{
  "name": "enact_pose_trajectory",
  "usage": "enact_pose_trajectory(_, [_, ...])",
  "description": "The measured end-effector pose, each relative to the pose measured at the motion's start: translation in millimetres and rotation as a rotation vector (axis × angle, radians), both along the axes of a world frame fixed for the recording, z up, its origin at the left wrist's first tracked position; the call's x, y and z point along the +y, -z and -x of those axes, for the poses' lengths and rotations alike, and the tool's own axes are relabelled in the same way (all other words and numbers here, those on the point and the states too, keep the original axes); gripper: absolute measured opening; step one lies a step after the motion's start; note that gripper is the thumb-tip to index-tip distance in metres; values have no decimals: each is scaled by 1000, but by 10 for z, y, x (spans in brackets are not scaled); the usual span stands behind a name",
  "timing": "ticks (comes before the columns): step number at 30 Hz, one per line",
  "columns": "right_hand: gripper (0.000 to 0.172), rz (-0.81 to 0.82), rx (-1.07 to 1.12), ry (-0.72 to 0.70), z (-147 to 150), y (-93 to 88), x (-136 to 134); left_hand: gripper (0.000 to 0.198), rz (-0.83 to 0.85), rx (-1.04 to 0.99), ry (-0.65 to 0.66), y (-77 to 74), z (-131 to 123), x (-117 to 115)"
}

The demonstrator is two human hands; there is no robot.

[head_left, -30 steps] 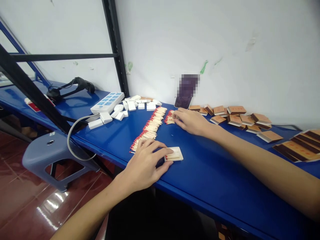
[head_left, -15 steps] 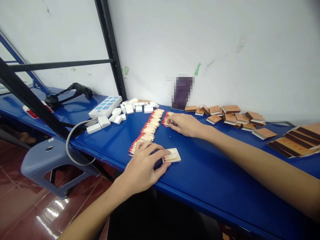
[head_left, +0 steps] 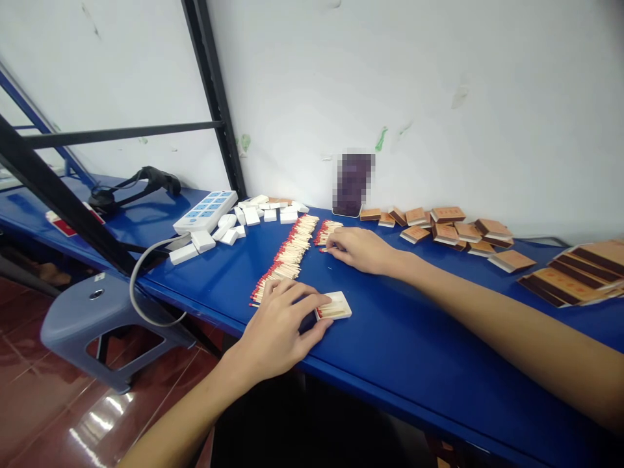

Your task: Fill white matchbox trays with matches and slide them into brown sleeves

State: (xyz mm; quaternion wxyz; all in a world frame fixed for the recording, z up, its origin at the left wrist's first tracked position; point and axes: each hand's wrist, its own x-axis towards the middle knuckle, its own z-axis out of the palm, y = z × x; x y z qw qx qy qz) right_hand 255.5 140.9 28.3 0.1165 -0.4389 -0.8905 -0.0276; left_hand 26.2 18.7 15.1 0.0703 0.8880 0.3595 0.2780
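Note:
Near the front edge of the table, my left hand [head_left: 287, 318] grips a small white matchbox tray [head_left: 344, 304] between thumb and forefinger. A few red-tipped matches [head_left: 327, 311] lie inside the tray, partly covered by my fingers. My right hand [head_left: 358, 249] is at the near end of a short pile of matches [head_left: 329, 227], its fingertips pinched on a match [head_left: 324, 250] whose red head shows. Beside my left hand, a long row of matches [head_left: 290, 253] stretches away toward the wall, red heads to the left.
White trays [head_left: 251, 216] lie scattered by a power strip [head_left: 207, 211]. Brown matchbox sleeves [head_left: 446, 233] spread along the wall, with more stacked [head_left: 570, 279] at the right. A phone-like dark panel [head_left: 355, 185] leans on the wall. A stool [head_left: 97, 325] stands at the left.
My right hand has drawn slightly back toward me from the short pile, uncovering more of its matches. My left hand and the tray stay nearly in place.

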Motion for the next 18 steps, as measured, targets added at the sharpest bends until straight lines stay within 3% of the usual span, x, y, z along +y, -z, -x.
enact_pose_trajectory(3, [18, 64, 55, 6, 8, -16, 14, 22, 0, 0, 2, 5, 2, -1])
enact_pose_trajectory(11, [17, 416, 46, 10, -77, -271, -105, 24, 12, 7, -5, -15, -5, -6])
enact_pose_trajectory(18, [22, 383, -11, -24, -104, -274, -127, 23, 0, 9, -7, -17, 3, -7])
